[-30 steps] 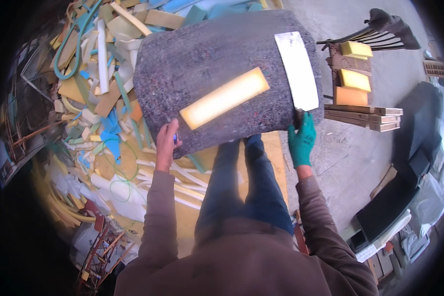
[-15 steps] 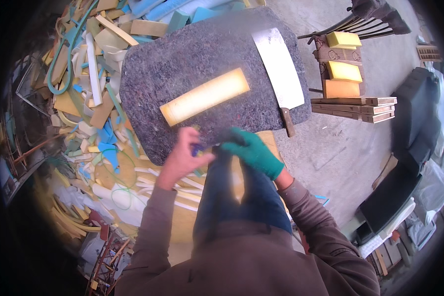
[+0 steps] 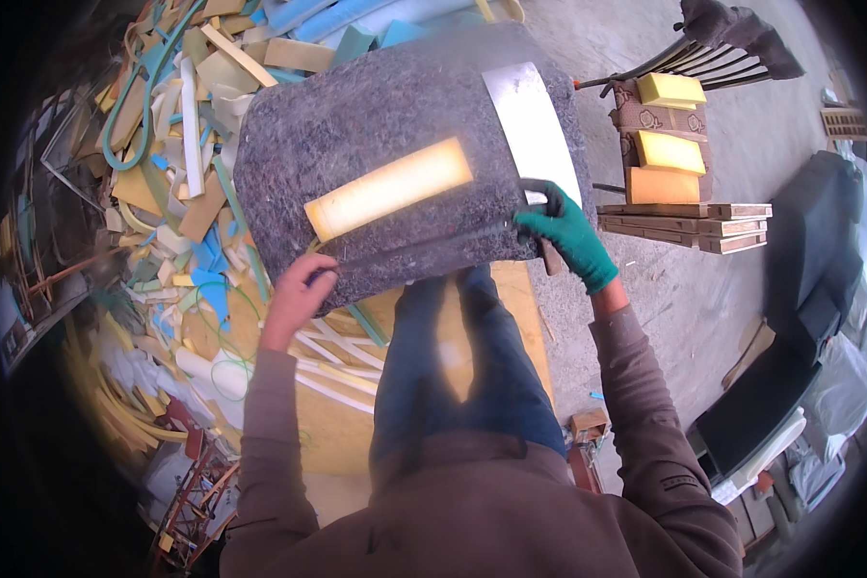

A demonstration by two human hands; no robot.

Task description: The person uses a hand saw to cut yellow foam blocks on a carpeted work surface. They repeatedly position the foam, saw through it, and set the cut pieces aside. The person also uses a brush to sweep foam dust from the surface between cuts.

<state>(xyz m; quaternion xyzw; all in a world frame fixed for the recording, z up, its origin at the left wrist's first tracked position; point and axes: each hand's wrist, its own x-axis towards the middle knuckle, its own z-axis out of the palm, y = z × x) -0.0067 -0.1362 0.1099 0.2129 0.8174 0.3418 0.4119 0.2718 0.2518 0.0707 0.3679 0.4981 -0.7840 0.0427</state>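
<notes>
From afar I'm apparently stretching a dark strip point(image 3: 424, 246) (blurry here), left hand point(image 3: 297, 297) and right hand point(image 3: 570, 236) pinching it, fingers curled, beside the foam block point(image 3: 390, 189) on grey felt point(image 3: 376, 116); next, aligning is needing steadiness.

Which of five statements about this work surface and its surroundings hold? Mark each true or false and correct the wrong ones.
1. The right hand wears a green glove. True.
2. The left hand is gloved too. False: it is bare.
3. A long yellow foam block lies on the speckled gray surface. True.
4. The large knife lies left of that block. False: it lies to the right.
5. Stacked wooden boards show right of the gray surface. True.
</notes>
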